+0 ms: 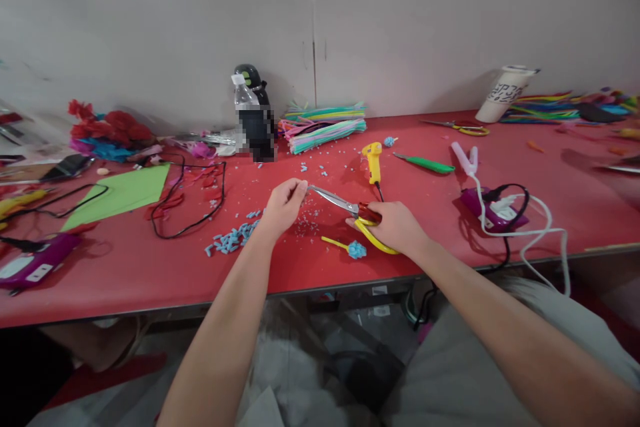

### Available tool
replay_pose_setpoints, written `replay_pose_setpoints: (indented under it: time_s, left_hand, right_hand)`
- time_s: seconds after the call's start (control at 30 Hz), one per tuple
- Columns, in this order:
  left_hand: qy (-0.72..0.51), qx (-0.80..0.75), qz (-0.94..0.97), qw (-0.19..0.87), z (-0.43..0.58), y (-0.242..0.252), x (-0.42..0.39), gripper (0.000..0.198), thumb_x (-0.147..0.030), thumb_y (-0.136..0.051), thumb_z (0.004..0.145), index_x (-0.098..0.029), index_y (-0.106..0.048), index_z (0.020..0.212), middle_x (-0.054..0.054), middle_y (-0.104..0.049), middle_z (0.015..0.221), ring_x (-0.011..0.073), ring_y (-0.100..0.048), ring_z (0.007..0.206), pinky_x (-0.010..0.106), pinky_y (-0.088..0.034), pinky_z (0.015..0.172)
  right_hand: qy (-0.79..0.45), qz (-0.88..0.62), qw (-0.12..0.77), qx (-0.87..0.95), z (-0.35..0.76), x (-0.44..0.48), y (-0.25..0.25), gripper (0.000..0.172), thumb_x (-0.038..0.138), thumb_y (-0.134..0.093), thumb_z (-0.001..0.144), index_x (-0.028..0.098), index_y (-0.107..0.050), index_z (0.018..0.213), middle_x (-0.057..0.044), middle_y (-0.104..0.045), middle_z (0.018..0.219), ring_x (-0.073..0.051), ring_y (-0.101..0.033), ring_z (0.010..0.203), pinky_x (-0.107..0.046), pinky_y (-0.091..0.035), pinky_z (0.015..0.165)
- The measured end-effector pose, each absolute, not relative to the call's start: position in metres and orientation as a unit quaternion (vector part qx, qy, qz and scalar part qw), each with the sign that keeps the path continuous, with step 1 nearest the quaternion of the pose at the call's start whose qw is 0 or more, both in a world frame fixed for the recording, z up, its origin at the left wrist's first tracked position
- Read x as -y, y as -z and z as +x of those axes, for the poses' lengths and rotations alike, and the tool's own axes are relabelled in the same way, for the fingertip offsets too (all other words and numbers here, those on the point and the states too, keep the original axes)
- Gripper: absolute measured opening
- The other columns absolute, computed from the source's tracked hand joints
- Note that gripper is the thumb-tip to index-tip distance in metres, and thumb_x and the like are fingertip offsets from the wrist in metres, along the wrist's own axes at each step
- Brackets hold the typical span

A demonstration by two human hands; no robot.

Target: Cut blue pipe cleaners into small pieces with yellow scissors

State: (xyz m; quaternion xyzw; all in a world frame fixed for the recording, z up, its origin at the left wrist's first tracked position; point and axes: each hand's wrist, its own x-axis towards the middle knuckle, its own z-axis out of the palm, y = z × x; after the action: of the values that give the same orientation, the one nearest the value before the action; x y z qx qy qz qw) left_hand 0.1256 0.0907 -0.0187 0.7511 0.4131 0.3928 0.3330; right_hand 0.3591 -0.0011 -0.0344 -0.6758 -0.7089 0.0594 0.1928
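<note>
My right hand point(399, 230) grips a pair of scissors point(336, 199) by its red and yellow handles, blades pointing left. At the blade tips my left hand point(286, 205) is closed in a pinch; what it pinches is too small to make out. Beneath the hands, tiny cut bits lie scattered on the red tabletop point(300, 277). A pile of short grey-blue fuzzy pieces point(233, 239) lies left of my left wrist. Below the scissors rests a light-blue cluster point(357, 249) on a yellow stem. A similar small blue ball point(389, 141) sits farther back.
A yellow glue gun point(372, 161) stands behind the scissors. Bundles of pipe cleaners point(327, 135), a bottle point(245, 93) and a white tumbler point(505, 93) line the partition. Corded purple power strips point(493, 210) sit at both sides. Green paper point(123, 195) lies left, beside a black cable.
</note>
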Motion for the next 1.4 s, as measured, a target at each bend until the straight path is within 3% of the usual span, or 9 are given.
replay_pose_setpoints:
  time_s: [1.1,1.4]
  left_hand:
    - [-0.4,-0.39,0.76,0.331,0.1239,0.0233,-0.0941,0.036,-0.046,-0.043,0.09,-0.017,-0.05,0.071,-0.002,-0.046,0.062,0.0103,-0.043,0.058,0.023,-0.035,0.058]
    - [-0.401,-0.39,0.764,0.321,0.1224,0.025,-0.0953,0.035,-0.045,-0.044,0.09,-0.017,-0.051,0.071,-0.002,-0.046,0.062,0.01,-0.043,0.058,0.023,-0.035,0.057]
  right_hand:
    - [-0.058,-0.681,0.194,0.704,0.361,-0.001,0.0406,0.046,0.065,-0.05,0.077,0.022,-0.067,0.075,-0.005,-0.066,0.065,-0.017,-0.057,0.059,-0.026,-0.028,0.052]
    - [-0.069,-0.681,0.2,0.701,0.3611,0.0002,0.0389,0.052,0.071,-0.047,0.076,0.022,-0.067,0.075,-0.005,-0.065,0.064,-0.016,-0.056,0.057,-0.025,-0.028,0.051]
